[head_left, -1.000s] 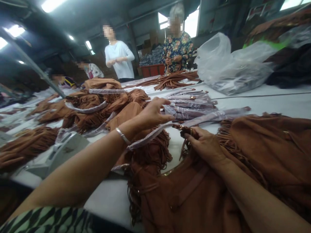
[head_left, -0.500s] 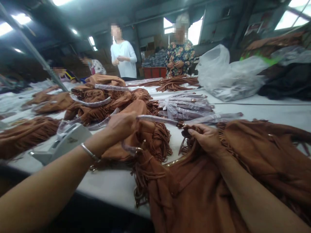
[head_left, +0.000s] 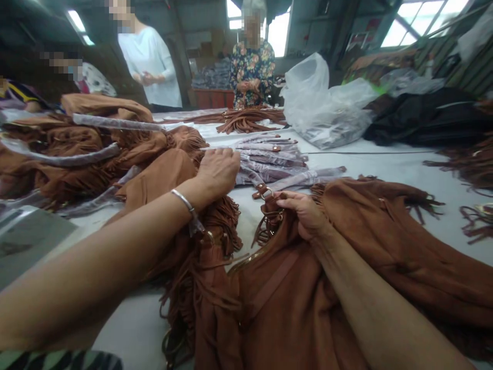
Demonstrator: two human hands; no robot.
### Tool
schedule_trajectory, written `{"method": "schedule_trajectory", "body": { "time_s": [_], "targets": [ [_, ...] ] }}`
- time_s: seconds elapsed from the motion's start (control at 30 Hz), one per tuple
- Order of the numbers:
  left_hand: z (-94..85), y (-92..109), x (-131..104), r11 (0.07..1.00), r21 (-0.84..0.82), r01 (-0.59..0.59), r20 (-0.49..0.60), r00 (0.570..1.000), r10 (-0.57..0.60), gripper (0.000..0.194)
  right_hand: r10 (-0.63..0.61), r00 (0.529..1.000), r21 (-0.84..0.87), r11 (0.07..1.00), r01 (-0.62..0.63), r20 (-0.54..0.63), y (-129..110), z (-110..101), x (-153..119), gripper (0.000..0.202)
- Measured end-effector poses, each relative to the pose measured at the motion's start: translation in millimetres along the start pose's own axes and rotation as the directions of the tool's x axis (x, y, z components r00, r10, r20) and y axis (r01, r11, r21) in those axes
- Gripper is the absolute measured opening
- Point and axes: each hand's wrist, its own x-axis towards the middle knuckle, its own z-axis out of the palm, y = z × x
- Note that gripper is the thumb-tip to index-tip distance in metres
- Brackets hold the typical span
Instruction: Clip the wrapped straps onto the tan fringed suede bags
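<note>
A brown suede fringed bag (head_left: 292,303) lies on the white table (head_left: 385,164) in front of me. My right hand (head_left: 304,213) grips the bag's top edge by a metal ring and clasp (head_left: 265,192). A plastic-wrapped strap (head_left: 304,180) runs from that clasp to the right. My left hand (head_left: 217,172), with a silver bangle on the wrist, is closed over the end of a wrapped strap, just left of a pile of wrapped straps (head_left: 271,156). What exactly the left fingers pinch is partly hidden.
A heap of fringed brown bags with wrapped straps (head_left: 96,149) fills the left. More brown fringe (head_left: 246,119) and a clear plastic bag (head_left: 327,105) lie farther back. Dark fabric (head_left: 427,115) sits at the right. Other people stand or sit beyond the table.
My left hand has moved forward and right toward the strap pile. The strap it held stretched to the clasp now lies on the table. My view has shifted left and nearer.
</note>
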Motion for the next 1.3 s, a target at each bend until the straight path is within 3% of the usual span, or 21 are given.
{"method": "schedule_trajectory", "body": {
  "time_s": [0.07,0.1,0.13,0.17,0.2,0.23,0.27,0.3,0.33,0.4,0.47,0.57,0.67,0.73,0.8,0.87,0.97,1.13,1.3],
  "targets": [
    [4.8,18.3,-17.3,0.964,-0.261,-0.047,-0.172,0.985,0.001,0.029,-0.018,1.0,0.03,0.999,0.018,0.0,1.5,-0.6,2.2,0.023],
    [8.6,27.8,-28.3,0.896,-0.442,-0.044,-0.164,0.986,-0.032,0.024,-0.029,1.0,0.04,0.999,0.029,-0.008,2.1,-0.3,2.9,0.023],
    [13.9,37.1,-39.2,0.786,-0.618,0.015,-0.074,0.994,-0.078,0.018,-0.042,0.999,0.045,0.998,0.043,-0.02,2.7,0.3,3.5,0.023],
    [20.7,45.8,-49.1,0.64,-0.755,0.145,0.095,0.989,-0.112,0.014,-0.052,0.998,0.045,0.998,0.053,-0.03,3.0,0.9,3.7,0.024],
    [28.6,53.8,-57.1,0.467,-0.821,0.328,0.303,0.944,-0.132,0.012,-0.057,0.998,0.042,0.997,0.059,-0.038,3.2,1.7,3.8,0.024],
    [36.9,61.1,-62.9,0.301,-0.81,0.503,0.488,0.863,-0.129,0.011,-0.059,0.997,0.038,0.997,0.06,-0.047,3.1,2.5,3.5,0.025],
    [44.7,67.5,-66.5,0.166,-0.77,0.616,0.609,0.787,-0.099,0.012,-0.055,0.997,0.032,0.998,0.056,-0.055,2.8,3.3,3.1,0.026],
    [51.4,73.2,-68.0,0.053,-0.746,0.664,0.661,0.747,-0.067,0.014,-0.05,0.997,0.028,0.998,0.052,-0.064,2.3,4.1,2.6,0.027],
    [56.4,78.1,-67.9,-0.041,-0.758,0.651,0.652,0.757,-0.044,0.017,-0.052,0.996,0.028,0.998,0.054,-0.079,1.6,5.0,1.9,0.028],
    [61.3,85.5,-65.3,-0.195,-0.815,0.546,0.555,0.832,0.01,0.022,-0.066,0.992,0.03,0.997,0.07,-0.11,0.1,6.7,0.5,0.029],
    [61.7,89.6,-62.7,-0.313,-0.799,0.514,0.519,0.852,0.074,0.024,-0.07,0.991,0.023,0.997,0.073,-0.113,-0.7,8.6,-1.0,0.03],
    [60.6,88.4,-61.0,-0.315,-0.73,0.607,0.602,0.789,0.123,0.017,-0.112,0.99,-0.025,0.994,0.111,-0.087,-0.2,11.3,-3.1,0.03],
    [57.1,77.1,-60.2,-0.142,-0.745,0.651,0.654,0.756,0.033,0.003,-0.213,0.973,-0.091,0.975,0.204,-0.093,0.7,12.5,-4.6,0.028],
    [51.5,66.3,-60.1,-0.056,-0.76,0.648,0.646,0.762,0.038,0.013,-0.233,0.968,-0.101,0.969,0.224,-0.091,0.7,12.4,-5.1,0.028],
    [44.3,57.1,-61.3,-0.12,-0.776,0.619,0.607,0.785,0.121,0.018,-0.247,0.966,-0.111,0.965,0.238,-0.073,0.4,11.9,-5.3,0.029],
    [38.1,52.4,-63.7,-0.269,-0.756,0.597,0.555,0.802,0.22,0.022,-0.264,0.963,-0.135,0.958,0.254,-0.057,0.4,11.7,-5.5,0.027],
    [35.2,53.3,-67.6,-0.406,-0.672,0.619,0.525,0.785,0.328,0.026,-0.256,0.965,-0.144,0.958,0.247,-0.055,0.9,12.5,-6.6,0.026],
    [38.9,57.1,-72.0,-0.453,-0.61,0.65,0.518,0.76,0.393,0.026,-0.226,0.972,-0.123,0.968,0.217,-0.062,2.0,12.9,-6.9,0.026],
    [35.8,55.2,-72.4,-0.464,-0.607,0.645,0.553,0.762,0.336,0.025,-0.237,0.972,-0.192,0.954,0.23,-0.011,4.3,11.7,-3.9,0.026]
  ]
}}
